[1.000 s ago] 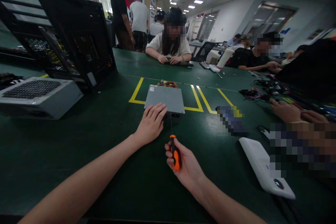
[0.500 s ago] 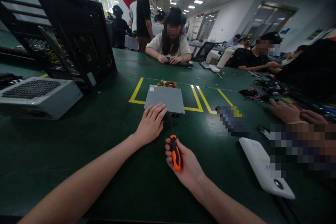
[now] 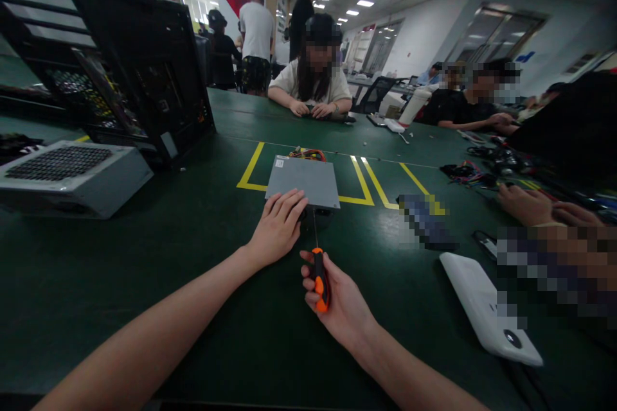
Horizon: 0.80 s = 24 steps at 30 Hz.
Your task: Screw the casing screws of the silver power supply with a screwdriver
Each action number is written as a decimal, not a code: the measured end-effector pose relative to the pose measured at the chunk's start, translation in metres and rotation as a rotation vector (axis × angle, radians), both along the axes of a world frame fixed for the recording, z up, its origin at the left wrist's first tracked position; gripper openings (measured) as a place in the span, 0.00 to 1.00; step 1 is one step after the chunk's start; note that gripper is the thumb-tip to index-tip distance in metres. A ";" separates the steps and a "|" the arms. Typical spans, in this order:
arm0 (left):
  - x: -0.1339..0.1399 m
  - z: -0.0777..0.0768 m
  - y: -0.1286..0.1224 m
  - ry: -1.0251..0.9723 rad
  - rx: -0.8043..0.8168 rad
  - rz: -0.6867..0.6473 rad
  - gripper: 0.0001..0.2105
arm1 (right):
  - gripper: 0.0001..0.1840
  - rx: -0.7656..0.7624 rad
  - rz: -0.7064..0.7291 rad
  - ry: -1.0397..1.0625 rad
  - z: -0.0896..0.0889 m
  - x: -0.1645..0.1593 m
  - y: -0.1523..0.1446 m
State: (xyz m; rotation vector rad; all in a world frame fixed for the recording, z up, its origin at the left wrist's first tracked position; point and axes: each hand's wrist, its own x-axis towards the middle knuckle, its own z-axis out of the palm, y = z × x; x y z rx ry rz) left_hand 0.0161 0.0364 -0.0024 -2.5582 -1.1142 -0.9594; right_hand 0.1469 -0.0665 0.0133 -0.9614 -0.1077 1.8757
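A grey metal computer power supply (image 3: 308, 180) lies in the middle of the green table, its coloured cables (image 3: 311, 155) bunched at the far side. My left hand (image 3: 279, 225) rests on its near left edge, fingers stretched out over the top; the thumb is hidden. In my right hand (image 3: 342, 298) is a screwdriver (image 3: 319, 279) with an orange and black handle, gripped between thumb and fingers. Its thin shaft points away from me to the near face of the power supply. The tip's exact contact cannot be made out.
At left stand a black computer case (image 3: 139, 70) and another power supply (image 3: 77, 176) with a mesh grille. A white device (image 3: 486, 308) lies at right, near a co-worker's hands (image 3: 525, 204) and loose cables (image 3: 465, 173). Yellow tape (image 3: 250, 167) marks the table. Someone sits opposite.
The screwdriver handle has turned in my right hand, and my fingers have shifted around it. My left hand and the power supply stay put. People in the background have moved.
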 end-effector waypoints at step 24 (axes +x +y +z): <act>0.000 0.000 0.000 -0.011 -0.012 -0.011 0.22 | 0.12 0.010 -0.002 -0.011 0.001 0.000 0.001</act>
